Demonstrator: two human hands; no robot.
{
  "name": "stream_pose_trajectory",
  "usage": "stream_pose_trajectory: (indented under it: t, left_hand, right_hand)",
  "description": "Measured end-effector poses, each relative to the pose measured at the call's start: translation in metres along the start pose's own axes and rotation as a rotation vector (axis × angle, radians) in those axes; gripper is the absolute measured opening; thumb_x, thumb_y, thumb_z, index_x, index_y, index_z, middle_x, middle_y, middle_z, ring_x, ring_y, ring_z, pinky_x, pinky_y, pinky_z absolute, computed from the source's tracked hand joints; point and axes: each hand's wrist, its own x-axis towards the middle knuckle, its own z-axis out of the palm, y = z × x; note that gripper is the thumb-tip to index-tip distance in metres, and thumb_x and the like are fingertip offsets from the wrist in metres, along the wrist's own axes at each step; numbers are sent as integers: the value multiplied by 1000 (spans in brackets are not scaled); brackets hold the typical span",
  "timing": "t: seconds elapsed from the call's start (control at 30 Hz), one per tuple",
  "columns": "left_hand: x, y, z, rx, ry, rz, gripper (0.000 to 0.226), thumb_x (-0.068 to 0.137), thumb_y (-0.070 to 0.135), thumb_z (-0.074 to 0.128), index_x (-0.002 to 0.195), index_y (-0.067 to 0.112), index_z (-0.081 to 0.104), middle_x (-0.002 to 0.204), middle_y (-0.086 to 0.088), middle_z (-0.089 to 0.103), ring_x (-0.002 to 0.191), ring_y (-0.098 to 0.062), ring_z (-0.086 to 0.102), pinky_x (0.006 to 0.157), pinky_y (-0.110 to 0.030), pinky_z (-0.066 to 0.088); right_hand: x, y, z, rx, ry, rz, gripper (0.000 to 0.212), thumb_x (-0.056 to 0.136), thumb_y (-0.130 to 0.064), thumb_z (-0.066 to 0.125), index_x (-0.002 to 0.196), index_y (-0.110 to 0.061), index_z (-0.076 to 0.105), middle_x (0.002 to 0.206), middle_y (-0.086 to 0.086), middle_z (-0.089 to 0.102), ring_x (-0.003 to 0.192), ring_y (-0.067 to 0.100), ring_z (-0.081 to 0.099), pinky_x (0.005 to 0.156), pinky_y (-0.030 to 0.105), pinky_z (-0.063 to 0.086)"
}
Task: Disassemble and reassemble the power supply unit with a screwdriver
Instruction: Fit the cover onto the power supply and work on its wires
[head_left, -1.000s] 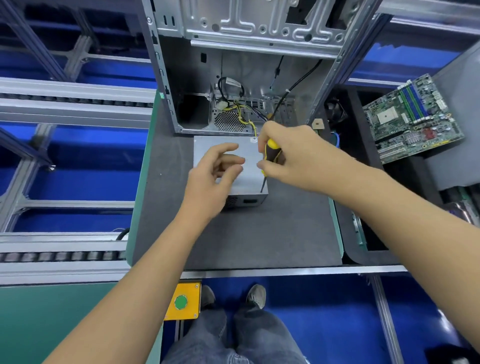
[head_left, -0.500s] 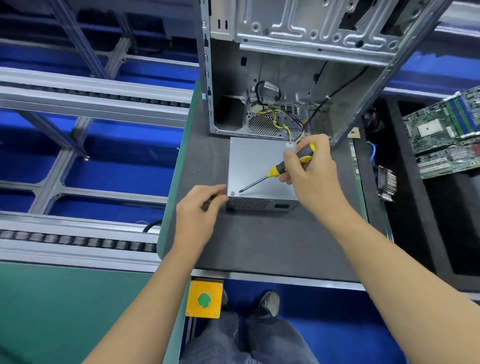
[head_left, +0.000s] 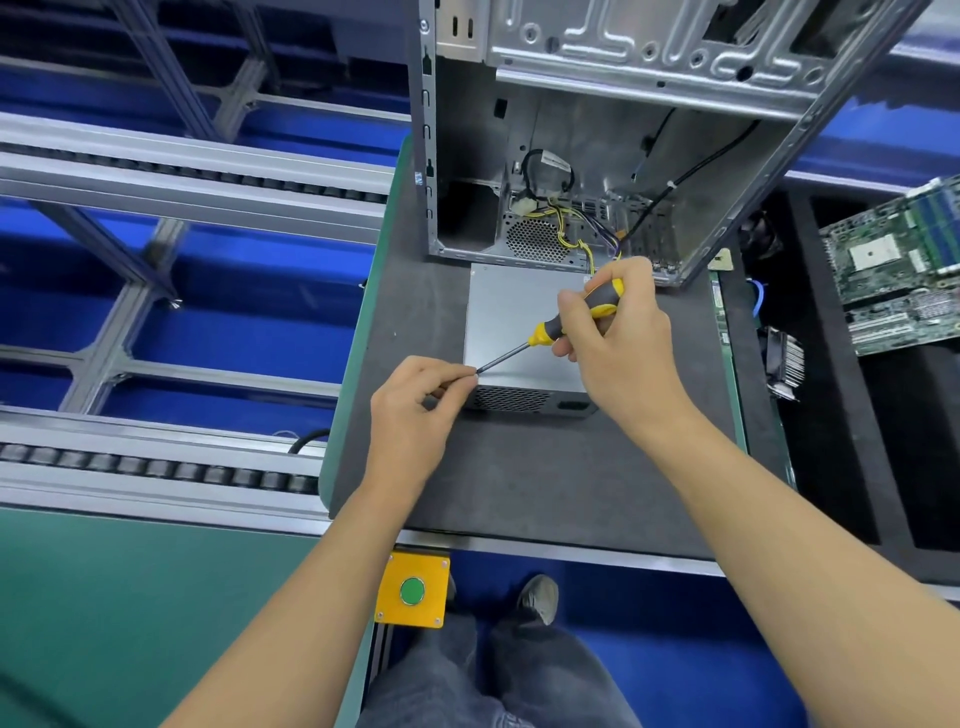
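A grey metal power supply unit (head_left: 511, 322) lies flat on the dark mat (head_left: 519, 478), its mesh side facing me, with yellow and black wires running back into the open computer case (head_left: 597, 156). My right hand (head_left: 618, 343) grips a yellow and black screwdriver (head_left: 571, 322), shaft slanting down to the left. Its tip sits at the unit's near left top corner. My left hand (head_left: 421, 410) is beside that corner, thumb and forefinger pinched together right at the tip; whatever they pinch is too small to see.
A motherboard (head_left: 893, 260) and a finned heatsink (head_left: 784, 364) lie in a black tray on the right. Roller conveyor rails (head_left: 156, 473) run on the left. A yellow box with a green button (head_left: 413, 590) hangs below the table's front edge.
The screwdriver swung from upright at the unit's right front to slanting toward its near left corner. My left hand left the unit's top and came down beside that corner, pinching at the tip.
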Motion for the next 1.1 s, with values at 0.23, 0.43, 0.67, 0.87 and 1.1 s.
stream_pose_trajectory:
  t: [0.23,0.43,0.67,0.87,1.1]
  left_hand:
    - [-1,0,1,9,2,-5,10,87,8,75,96,10,78,94,-2,69,85,-5,62,76,-10,48]
    - [0,0,1,0,13,0,9,86,6,75,94,8,78,92,-3,68,83,-8,62,75,-10,47]
    - [-1,-1,3,-23,22,-30,11,86,7,76,95,11,78,93,-1,68,85,-7,62,75,-10,47]
    - [3,0,3,-2,-12,-13,14,85,6,75,99,8,78,93,0,64,84,2,58,74,-8,45]
    - [2,-3,4,-17,-13,-22,15,86,9,76,100,11,78,92,2,62,80,2,57,69,-10,44]
  right_hand:
    - [-1,-4,1,-32,-37,-16,20,97,-23,59,93,-28,40,73,8,69,62,11,70,56,20,50]
    - [-5,-35,4,-401,-157,-169,42,90,-47,65,97,-16,38,70,2,67,60,24,66,62,41,53]
    - [18,-86,18,-1052,-410,-355,35,99,-52,45,93,-17,45,69,2,36,79,37,51,66,36,33]
    - [30,-101,4,-1068,-786,-476,13,103,-31,45,100,-19,49,97,0,65,88,33,57,74,42,48]
    - [31,-106,7,-1109,-876,-406,32,97,-45,55,115,-18,51,102,-4,45,97,23,50,79,33,41]
